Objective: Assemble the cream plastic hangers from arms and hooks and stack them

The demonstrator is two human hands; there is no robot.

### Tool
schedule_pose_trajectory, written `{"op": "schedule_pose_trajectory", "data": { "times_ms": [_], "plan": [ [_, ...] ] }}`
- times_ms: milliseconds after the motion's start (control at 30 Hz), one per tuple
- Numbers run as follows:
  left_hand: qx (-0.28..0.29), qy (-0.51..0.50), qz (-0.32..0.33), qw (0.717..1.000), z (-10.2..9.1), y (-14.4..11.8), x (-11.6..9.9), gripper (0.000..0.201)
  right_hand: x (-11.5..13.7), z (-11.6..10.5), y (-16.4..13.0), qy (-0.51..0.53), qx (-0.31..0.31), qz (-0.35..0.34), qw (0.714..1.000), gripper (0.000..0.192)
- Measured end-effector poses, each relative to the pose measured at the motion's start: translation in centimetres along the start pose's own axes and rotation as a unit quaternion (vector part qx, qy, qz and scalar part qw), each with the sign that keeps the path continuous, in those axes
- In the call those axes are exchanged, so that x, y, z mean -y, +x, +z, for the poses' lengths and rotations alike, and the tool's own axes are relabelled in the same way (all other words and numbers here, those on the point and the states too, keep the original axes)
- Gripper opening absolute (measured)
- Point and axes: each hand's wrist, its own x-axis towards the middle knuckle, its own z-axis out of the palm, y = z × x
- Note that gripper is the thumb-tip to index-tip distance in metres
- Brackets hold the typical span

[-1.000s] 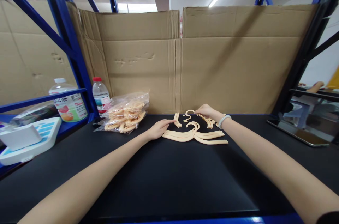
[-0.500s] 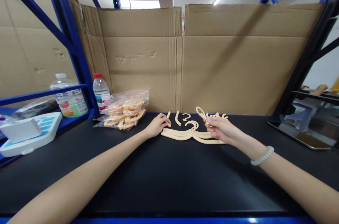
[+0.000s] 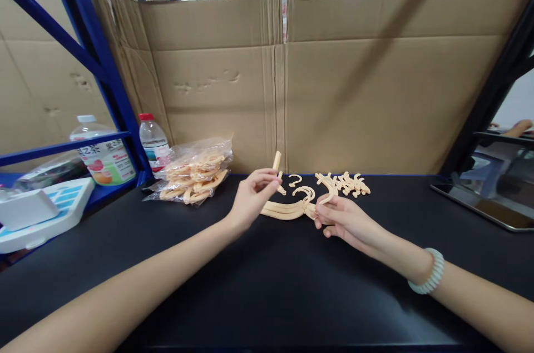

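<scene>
Lifted from where it stood against the surface [image 3: 250, 292] half a second ago, a straight arm piece [image 3: 276, 160] now points upward in the left hand [image 3: 252, 199], while the right hand [image 3: 345, 220] has come in toward the middle with a curved hook [image 3: 333, 190]. Both hands grip by the fingertips: the left has the arm piece pinched near its lower end, and the right holds the hook between thumb and fingers. Just below the held parts lie the stacked hangers [image 3: 283, 210], their right side mostly hidden by the right hand; whether its fingers touch them I cannot tell. Such light pinches could be the weak point: a thin piece might twist or slip if pushed off-centre, and drop among the parts below. Should the right hand dip, its lower fingers could nudge the stack out of line. Another arm piece [image 3: 281, 190] and a loose hook [image 3: 295, 179] lie close behind, near the cardboard [image 3: 375, 92], where a careless knuckle might push them; the pile of small parts [image 3: 351, 184] beyond the right hand could scatter if brushed.
</scene>
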Motion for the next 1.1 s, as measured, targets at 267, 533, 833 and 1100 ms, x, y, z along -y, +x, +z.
{"op": "schedule_pose_trajectory", "data": {
  "times_ms": [267,533,833,1100],
  "plan": [
    [-0.018,-0.158,-0.142,0.977,3.1,-3.1,-0.3,0.053,-0.4,0.6,-0.1,-0.022,0.005,-0.014,1.000,0.031],
    [0.083,-0.202,-0.169,0.961,3.9,-4.7,-0.5,0.027,-0.7,0.6,0.0,-0.017,0.020,-0.013,1.000,0.029],
    [0.061,-0.169,-0.138,0.974,4.2,-5.3,-0.9,0.026,-0.5,0.6,-0.2,0.011,0.081,0.023,0.996,0.027],
    [0.062,-0.139,-0.138,0.979,4.3,-5.2,-1.0,0.027,-0.3,0.6,-0.2,-0.009,0.077,0.023,0.997,0.026]
  ]
}}
